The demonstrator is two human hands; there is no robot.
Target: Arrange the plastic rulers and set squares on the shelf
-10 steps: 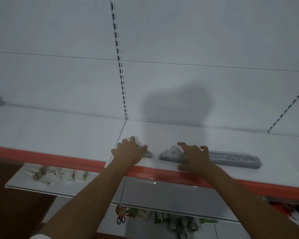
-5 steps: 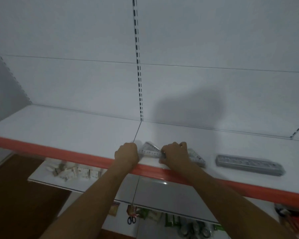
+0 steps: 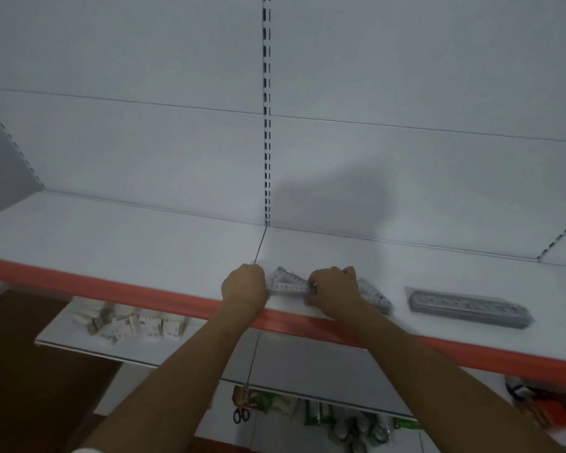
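Head view: white shelf [image 3: 118, 237] with orange front lip, white panelled back wall, slotted upright [image 3: 266, 125] at centre. Left hand [image 3: 244, 286] and right hand [image 3: 334, 287], fingers curled, grip clear set square [image 3: 288, 282] near shelf's front edge. Second set square [image 3: 374, 297] lies flat just beside right hand. Packaged rulers [image 3: 468, 307] lie flat further right, apart from both. Lower shelf [image 3: 62, 338] carries small white packets [image 3: 128, 325]; scissors [image 3: 241, 414] hang below.
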